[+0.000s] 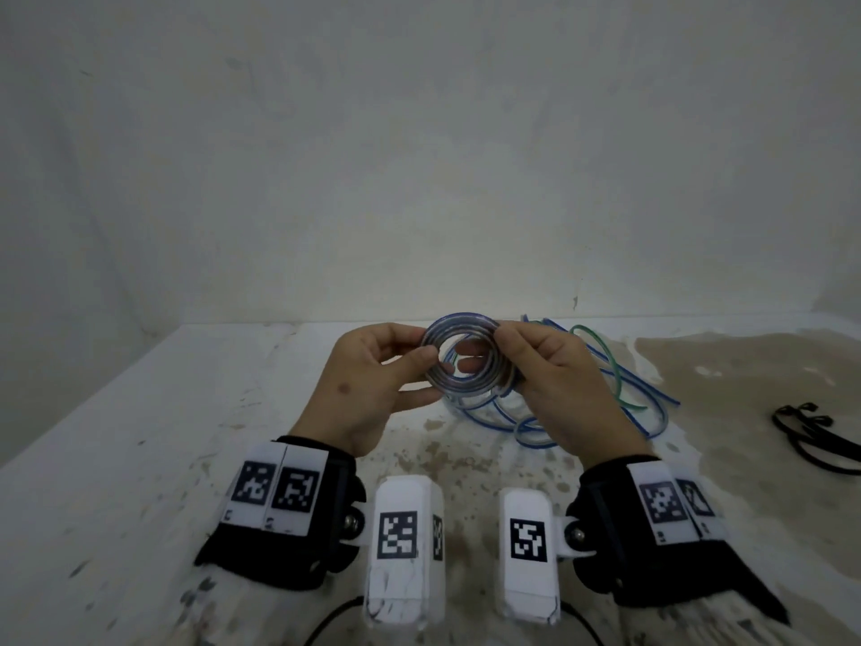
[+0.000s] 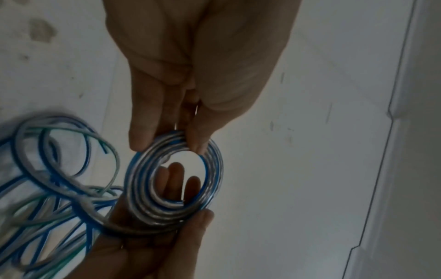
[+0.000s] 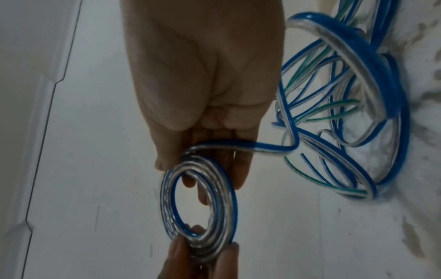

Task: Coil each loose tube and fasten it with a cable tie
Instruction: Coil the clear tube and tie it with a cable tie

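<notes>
A clear tube with a blue stripe is wound into a flat coil (image 1: 459, 319) held above the table between both hands. My left hand (image 1: 426, 347) pinches the coil's left rim between thumb and fingers. My right hand (image 1: 505, 342) grips the right rim, with fingers showing through the hole. In the left wrist view the left fingers (image 2: 143, 136) pinch the coil (image 2: 140, 169). In the right wrist view the coil (image 3: 222, 207) hangs from the right hand (image 3: 198, 160), and its free tail (image 3: 267, 148) runs off to the loose tubes (image 3: 358, 94).
A tangle of blue and green striped tubes (image 1: 619, 380) lies on the stained white table (image 1: 186, 412) just behind and right of my hands. Black cable ties (image 1: 810, 435) lie at the right edge. A wall closes off the back.
</notes>
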